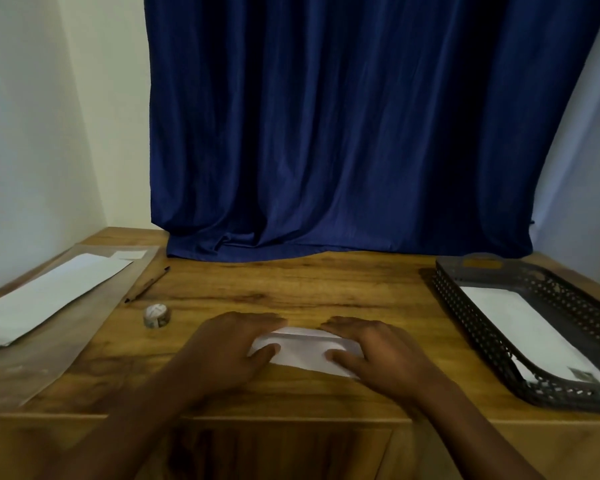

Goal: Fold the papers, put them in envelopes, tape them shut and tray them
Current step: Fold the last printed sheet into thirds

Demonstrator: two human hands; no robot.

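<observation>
The paper, white and already doubled into a narrow strip, lies flat on the counter directly under both hands, which is where the fold is being set. The left hand covers its left end and the right hand its right end; each lies palm down with fingers straight and spread, pressing rather than gripping, the two hands apart with bare paper showing between them. Held so, the strip cannot slide or spring open while the crease is flattened, and I judge the step in hand to be pressing that fold before the paper goes into an envelope. Just beyond and left of the left hand stands a small roll of tape, near enough to reach when a flap needs sealing; its side has a pattern, but nothing on it can be read. Farther out on that side a pencil lies slantwise, and past it, well left of the left hand, a white sheet rests on a long brown envelope, probably the supply waiting its turn. Well to the right of the right hand sits a dark perforated tray holding a white envelope with a small dark patch near its close end, perhaps tape; too blurred to make out. Beyond everything a blue curtain hangs to the counter's far edge. No brand, label or legible writing shows anywhere.
</observation>
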